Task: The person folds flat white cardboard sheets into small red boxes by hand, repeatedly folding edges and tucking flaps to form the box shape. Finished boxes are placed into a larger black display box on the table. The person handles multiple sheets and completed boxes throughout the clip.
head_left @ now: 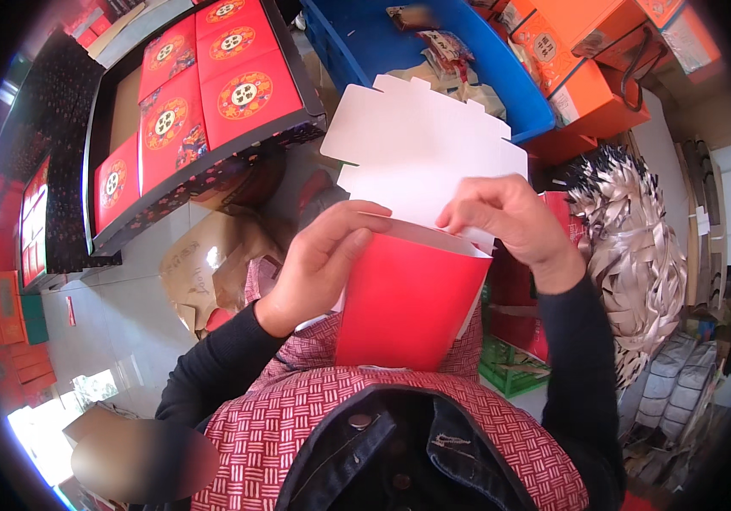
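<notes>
A red cardboard box [412, 298] rests against my lap, one red panel facing up. Its white inner panel [434, 140] with cut tabs is folded out on the far side. My left hand [323, 264] grips the box's upper left corner, thumb on the red face and fingers near the fold. At the upper right corner my right hand [510, 221] is closed, its thumb and forefinger at the white edge of the opening. A small side flap [480, 241] sticks out just below those fingers. What the right fingertips pinch is partly hidden.
At the left, a dark tray [310, 123] holds several red printed boxes [246, 94]. A blue crate [536, 119] with small packets is beyond my hands. Orange boxes [544, 51] are stacked far right, above a bundle of beige ribbons [638, 255]. A green crate [510, 375] stands low right.
</notes>
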The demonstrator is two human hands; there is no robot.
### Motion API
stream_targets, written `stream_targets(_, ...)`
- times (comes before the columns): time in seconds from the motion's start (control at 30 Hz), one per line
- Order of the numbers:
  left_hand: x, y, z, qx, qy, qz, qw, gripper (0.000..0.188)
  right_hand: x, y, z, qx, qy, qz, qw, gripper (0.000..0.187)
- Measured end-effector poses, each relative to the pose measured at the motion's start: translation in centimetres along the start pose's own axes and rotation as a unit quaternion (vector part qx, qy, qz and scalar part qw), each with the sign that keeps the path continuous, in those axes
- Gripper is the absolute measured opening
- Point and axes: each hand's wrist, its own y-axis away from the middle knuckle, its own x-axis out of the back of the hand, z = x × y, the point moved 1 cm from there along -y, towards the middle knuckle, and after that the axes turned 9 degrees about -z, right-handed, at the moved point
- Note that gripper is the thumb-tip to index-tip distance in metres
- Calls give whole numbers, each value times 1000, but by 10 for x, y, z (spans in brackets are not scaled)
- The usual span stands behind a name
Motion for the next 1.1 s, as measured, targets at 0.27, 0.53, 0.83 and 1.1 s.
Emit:
stream_targets(0.27,-9,1,-12,-14,123,47,991,18,-9,-31,-20,-33,-40,-112,992,28)
stream_targets(0.53,-7,1,-8,-7,157,29,987,32,-13,-27,-15,9,39,-55,998,31)
stream_targets(0.83,-4,3,-10,-29,77,16,996,27,-26,-22,-14,175,244,-3,954,23)
stream_targets(1.1,-8,1,-9,-26,48,22,998,18,-22,-25,-18,192,297,-36,935,18)
